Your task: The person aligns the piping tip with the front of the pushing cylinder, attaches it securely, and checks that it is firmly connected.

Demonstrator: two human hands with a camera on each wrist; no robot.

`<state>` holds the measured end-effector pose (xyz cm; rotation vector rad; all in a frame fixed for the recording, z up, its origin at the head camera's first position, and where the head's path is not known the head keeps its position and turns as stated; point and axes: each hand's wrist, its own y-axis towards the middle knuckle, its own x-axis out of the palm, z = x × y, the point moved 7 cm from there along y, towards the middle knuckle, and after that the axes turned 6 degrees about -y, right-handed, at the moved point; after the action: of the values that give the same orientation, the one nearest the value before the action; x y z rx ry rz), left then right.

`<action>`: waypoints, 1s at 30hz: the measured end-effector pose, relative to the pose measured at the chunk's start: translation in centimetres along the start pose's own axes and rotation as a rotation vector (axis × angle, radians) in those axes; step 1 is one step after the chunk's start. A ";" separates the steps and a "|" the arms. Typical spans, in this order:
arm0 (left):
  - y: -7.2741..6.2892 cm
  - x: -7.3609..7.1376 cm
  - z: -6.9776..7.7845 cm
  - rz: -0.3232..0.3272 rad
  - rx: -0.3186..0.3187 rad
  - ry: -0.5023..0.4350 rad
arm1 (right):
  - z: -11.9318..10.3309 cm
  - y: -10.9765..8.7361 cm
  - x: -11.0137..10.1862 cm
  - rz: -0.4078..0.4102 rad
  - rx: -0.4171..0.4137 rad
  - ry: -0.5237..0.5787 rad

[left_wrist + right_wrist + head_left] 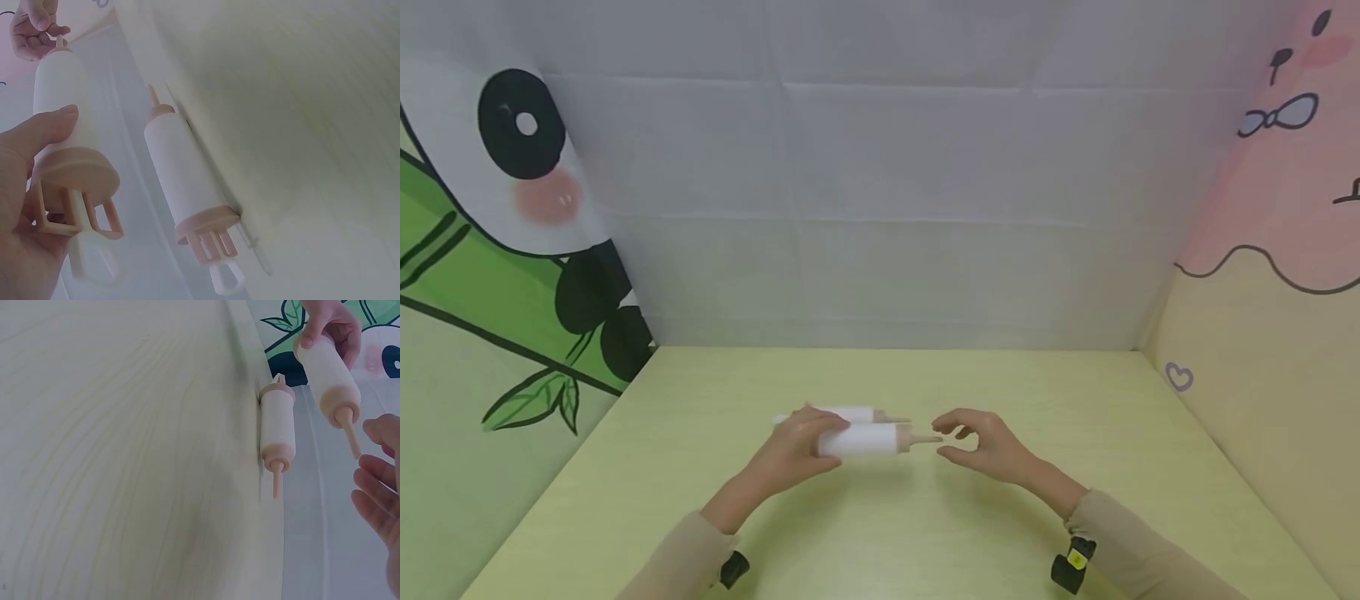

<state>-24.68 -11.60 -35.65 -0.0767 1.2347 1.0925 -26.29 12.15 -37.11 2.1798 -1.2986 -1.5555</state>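
Note:
In the head view my left hand point(790, 447) holds a white piping syringe point(863, 440) by its rear half, its thin beige nozzle pointing right. The left wrist view shows the thumb along the white barrel point(60, 84), with a beige collar, an open beige grip frame and a white ring handle behind it. My right hand point(988, 446) curves its thumb and fingers apart, the fingertips close around the nozzle tip, with nothing gripped. A second, matching syringe point(180, 169) lies on the table just beyond the held one; its rear end is partly hidden behind the left hand in the head view.
The pale yellow wooden table point(1000, 542) meets a grey-white cloth wall point(895, 167) at the back. A panda-printed panel point(497, 333) stands on the left, a pink and cream cartoon panel point(1277, 350) on the right.

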 end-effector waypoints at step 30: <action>-2.9 1.5 -4.1 -0.117 -0.146 -0.037 | 1.7 -0.9 0.3 -0.062 0.075 -0.023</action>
<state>-25.73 -14.54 -39.84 -0.2362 1.1020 1.0765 -27.15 13.07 -38.59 2.2741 -1.3290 -1.5840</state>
